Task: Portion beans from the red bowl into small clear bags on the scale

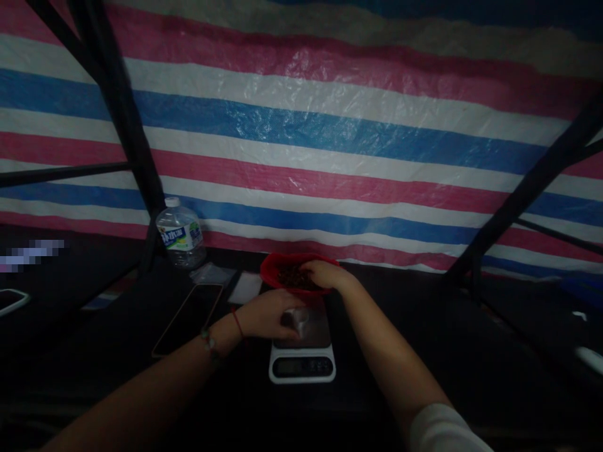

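Left arm [141, 386] diagonal, left hand [267, 315] curved, thumb [286, 332] apart; right arm [386, 339] reaches farther forward, right hand [326, 274] bent left, fingers [311, 268] lowered.

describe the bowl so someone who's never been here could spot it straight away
Follow the striped sheet down to the black tabletop. Just beyond the white scale, the right hand reaches into the bowl. Its red rim and small dark contents set it apart.

Striped plastic sheet [330, 135] behind, dark posts [123, 119] at either side; clear labelled bottle [181, 237] beside the left one, phone [190, 319] lying flat
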The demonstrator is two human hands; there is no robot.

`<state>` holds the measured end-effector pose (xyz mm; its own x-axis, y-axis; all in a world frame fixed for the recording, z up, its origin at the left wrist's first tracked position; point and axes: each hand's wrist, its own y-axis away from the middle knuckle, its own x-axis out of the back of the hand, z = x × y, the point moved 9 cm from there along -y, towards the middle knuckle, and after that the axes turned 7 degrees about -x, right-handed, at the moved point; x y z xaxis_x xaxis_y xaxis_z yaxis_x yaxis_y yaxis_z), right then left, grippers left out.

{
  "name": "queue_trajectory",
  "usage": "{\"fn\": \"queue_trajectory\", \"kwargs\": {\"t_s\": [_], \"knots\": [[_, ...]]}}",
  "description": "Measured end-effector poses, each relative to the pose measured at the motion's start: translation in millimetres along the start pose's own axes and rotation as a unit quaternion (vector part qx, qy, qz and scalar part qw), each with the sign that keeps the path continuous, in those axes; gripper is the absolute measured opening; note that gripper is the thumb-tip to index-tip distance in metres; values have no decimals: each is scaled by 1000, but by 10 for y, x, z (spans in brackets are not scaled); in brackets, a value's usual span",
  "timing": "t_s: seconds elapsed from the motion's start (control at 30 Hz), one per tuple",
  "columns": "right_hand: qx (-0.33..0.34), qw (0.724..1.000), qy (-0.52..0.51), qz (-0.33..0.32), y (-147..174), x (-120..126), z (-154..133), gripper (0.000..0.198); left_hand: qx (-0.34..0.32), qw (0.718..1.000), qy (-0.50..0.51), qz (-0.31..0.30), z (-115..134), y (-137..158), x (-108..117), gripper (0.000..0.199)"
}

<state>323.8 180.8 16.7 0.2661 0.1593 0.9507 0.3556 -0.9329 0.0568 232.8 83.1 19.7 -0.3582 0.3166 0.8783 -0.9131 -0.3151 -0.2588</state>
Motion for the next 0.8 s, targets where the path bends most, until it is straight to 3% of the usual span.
{"fn": "queue_trajectory", "kwargs": {"t_s": [0.1,0.27,0.33,0.43,0.6,0.8], "knots": [[-25,999,14,-32,-159,-116,10,35,22,999,-25,34,-126,-30,48,32],[-57,994,50,-72,-337,-394,65,40,89,964,-81,237,-515,-188,535,23],[-63,995,55,-54,-357,-427,105,39,102,952,-96,273,-663,-267,568,27],[-55,998,28,-11,-346,-402,137,35,119,945,-87,291,-847,-319,429,44],[-48,999,-17,4,-305,-386,181,32,152,941,-94,287,-963,-202,190,36],[-87,993,-60,45,-260,-260,340,26,171,946,-121,247,-971,-158,186,32]]}}
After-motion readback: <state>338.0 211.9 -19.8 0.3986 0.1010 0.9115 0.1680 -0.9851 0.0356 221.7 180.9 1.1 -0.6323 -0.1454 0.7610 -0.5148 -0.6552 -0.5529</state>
